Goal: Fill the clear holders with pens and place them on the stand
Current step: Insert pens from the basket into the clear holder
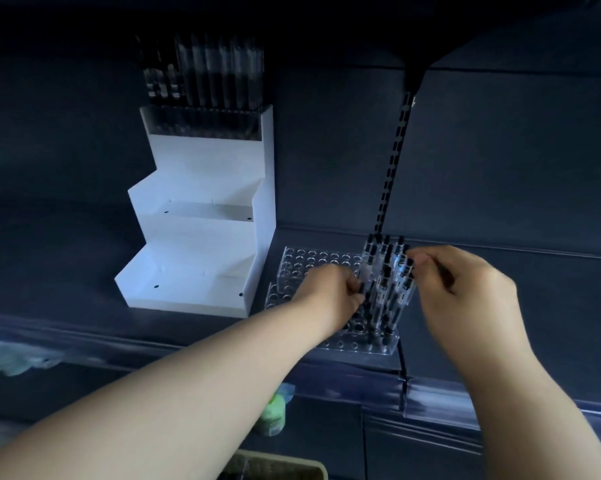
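Left hand: the left hand [330, 292] reaches in from the lower left, with its fingers curled round the left side of the pens [385, 282], about halfway up their barrels.
Right hand: the right hand [465, 292] comes in from the right, thumb and forefinger pinched together on the upper end of a pen at the right edge of the same group; the grip point is slightly blurred.
Pens: they are clear-barrelled with dark caps and grips, and stand upright and close together in the right-hand end of the front clear holder [358, 342].
Front clear holder: it is a transparent block with rows of round holes, lying on the dark shelf [500, 306] near its front edge; the holes left of the pens show bare.
Rear clear holder: the rear clear holder [309, 261] lies just behind the front one and beside the stand, its holes unfilled.
Stand: the white stepped stand [202, 220] sits on the shelf to the left of both holders, with its two lower steps bare.
Top step: a filled holder [202, 123] of dark pens stands there, rising into the shadow above.
Back wall: a slotted upright [396, 168] runs down behind the pens.
Below the shelf: a green packet [275, 410] and the rim of a basket [275, 467] are visible.
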